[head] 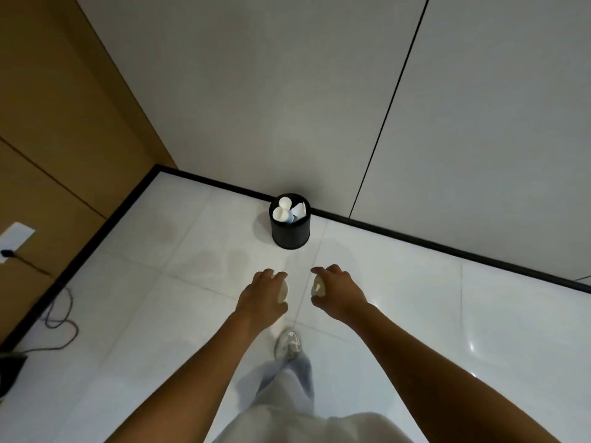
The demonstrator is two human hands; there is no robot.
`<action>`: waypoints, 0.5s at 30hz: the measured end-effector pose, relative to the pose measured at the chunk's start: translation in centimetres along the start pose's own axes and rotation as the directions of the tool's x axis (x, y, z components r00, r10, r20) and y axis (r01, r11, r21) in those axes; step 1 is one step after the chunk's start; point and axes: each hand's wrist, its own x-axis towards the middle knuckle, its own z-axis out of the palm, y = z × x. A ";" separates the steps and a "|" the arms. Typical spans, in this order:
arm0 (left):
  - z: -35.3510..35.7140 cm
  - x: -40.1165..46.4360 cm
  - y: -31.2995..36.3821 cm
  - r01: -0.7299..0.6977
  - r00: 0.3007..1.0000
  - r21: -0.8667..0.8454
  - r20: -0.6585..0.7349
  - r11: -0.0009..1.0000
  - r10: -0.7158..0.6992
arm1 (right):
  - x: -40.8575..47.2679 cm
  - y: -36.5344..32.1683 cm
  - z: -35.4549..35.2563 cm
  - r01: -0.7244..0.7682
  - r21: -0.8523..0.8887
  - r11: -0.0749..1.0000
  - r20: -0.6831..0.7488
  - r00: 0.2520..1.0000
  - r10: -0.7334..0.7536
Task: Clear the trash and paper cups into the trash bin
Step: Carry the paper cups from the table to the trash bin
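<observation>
A small black trash bin [290, 233] stands on the white tiled floor against the grey wall, holding white paper cups [281, 210] and a scrap of paper. My left hand [260, 290] grips a paper cup [283, 292] on its side, rim facing right. Level with it, my right hand [339, 290] grips another paper cup [319, 286], rim facing left. Both hands are held out in front of me, short of the bin and above the floor.
A black baseboard [415, 239] runs along the grey wall and the tan wall on the left. A cable [59, 318] loops on the floor at the left, below a wall socket [12, 239]. My foot [287, 342] steps forward below my hands.
</observation>
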 end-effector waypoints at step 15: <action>-10.8 28.0 -2.9 0.096 0.995 -0.061 -0.026 0.994 -0.098 | 28.3 -1.1 -13.5 0.004 -0.060 0.998 0.071 0.997 0.000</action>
